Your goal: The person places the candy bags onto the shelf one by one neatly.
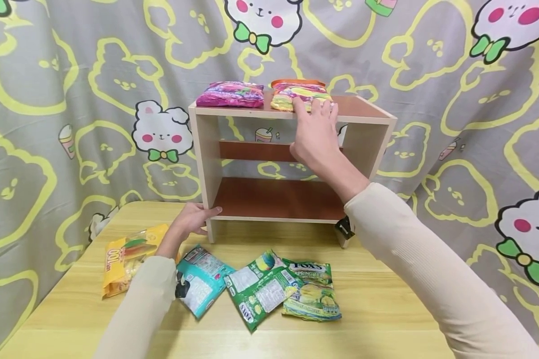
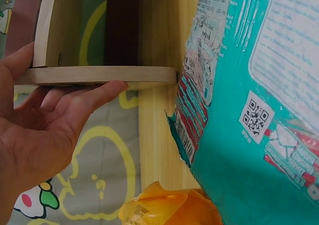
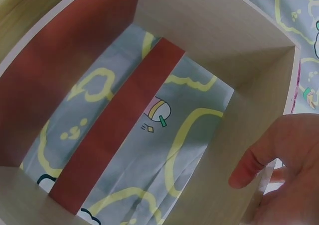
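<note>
A small two-tier shelf (image 1: 292,197) with pale side panels and reddish-brown boards stands on the table. My left hand (image 1: 192,219) holds its left side panel near the lower board, thumb inside and fingers outside, as the left wrist view also shows. On top lie a purple candy bag (image 1: 231,94) and, to its right, a yellow and orange candy bag (image 1: 303,89). My right hand (image 1: 316,129) reaches up to the yellow bag and its fingertips touch the bag's front. In the right wrist view the thumb hangs below the top board; that bag is hidden there.
In front of the shelf lie a yellow bag (image 1: 117,267), a teal bag (image 1: 204,279), a green candy bag (image 1: 260,291) turned back side up and a green and yellow Fox's bag (image 1: 312,299). A patterned curtain (image 1: 117,99) hangs behind the table (image 1: 377,319).
</note>
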### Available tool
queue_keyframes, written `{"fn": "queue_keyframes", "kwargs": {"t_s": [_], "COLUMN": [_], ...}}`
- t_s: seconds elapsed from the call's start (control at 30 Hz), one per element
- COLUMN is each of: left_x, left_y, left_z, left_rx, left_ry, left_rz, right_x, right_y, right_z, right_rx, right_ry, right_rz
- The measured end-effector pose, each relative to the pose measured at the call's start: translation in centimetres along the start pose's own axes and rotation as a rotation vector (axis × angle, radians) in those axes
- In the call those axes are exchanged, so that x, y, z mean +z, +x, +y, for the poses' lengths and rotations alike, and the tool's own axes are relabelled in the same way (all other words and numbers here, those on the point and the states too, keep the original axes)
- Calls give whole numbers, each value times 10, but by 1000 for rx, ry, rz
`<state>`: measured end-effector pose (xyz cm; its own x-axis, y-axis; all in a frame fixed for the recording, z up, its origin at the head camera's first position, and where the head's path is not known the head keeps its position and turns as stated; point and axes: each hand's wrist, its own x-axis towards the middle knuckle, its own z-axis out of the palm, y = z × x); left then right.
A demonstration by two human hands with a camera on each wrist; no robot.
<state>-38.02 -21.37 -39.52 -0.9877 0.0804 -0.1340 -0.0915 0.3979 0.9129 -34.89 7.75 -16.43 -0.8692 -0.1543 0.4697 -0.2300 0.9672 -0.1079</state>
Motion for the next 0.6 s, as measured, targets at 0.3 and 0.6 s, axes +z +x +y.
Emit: {"fn": "queue_keyframes", "kwargs": {"t_s": [0.3,0.6], "left_x": [1,0], "left_y": [0,0], "left_z": [-1,-1], "left_rx": [-3,1], "left_ry": [-1,2], "left_rz": [1,3], "right_x": [-4,-6], "right_y": [2,6], "right_z": [-5,-13], "right_rx": [14,34], "right_ry": [24,62], "right_rz": [-34,-50]}}
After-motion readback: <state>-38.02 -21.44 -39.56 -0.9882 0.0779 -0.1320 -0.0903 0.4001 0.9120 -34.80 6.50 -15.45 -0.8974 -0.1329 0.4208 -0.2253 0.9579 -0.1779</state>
